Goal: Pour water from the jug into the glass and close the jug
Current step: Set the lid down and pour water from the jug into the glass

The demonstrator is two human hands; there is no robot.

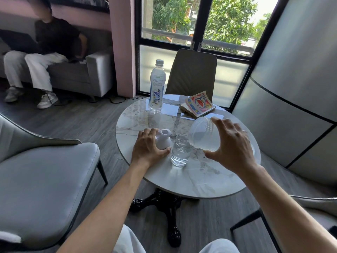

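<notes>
1. While the right hand (pixel 230 143) grips the translucent jug (pixel 203 135) from its right side and tips it, the jug's mouth hangs over the rim of the glass (pixel 180 150), which stands upright near the table's near edge with water in its lower part.
2. The left hand (pixel 148 147) is curled around the white jug lid (pixel 163 139), resting on the round marble table (pixel 200 181) just left of the glass; the thumb lies on the tabletop almost touching the glass base.
3. A capped plastic water bottle (pixel 156 87) stands upright near the far left edge, partly on white paper sheets (pixel 170 108).
4. A colourful book (pixel 197 106) lies at the far right edge, close behind the tilted jug.
5. Bare tabletop shows between the bottle and the lid, and along the near edge in front of the glass.
6. Beyond the edges, a grey armchair (pixel 42 179) sits close on the left, a brown chair (pixel 191 72) stands at the far side against the window, and a curved panel wall (pixel 291 88) runs close along the right.
7. Another person (pixel 45 52) sits on a grey sofa (pixel 91 73) well apart at the far left.
</notes>
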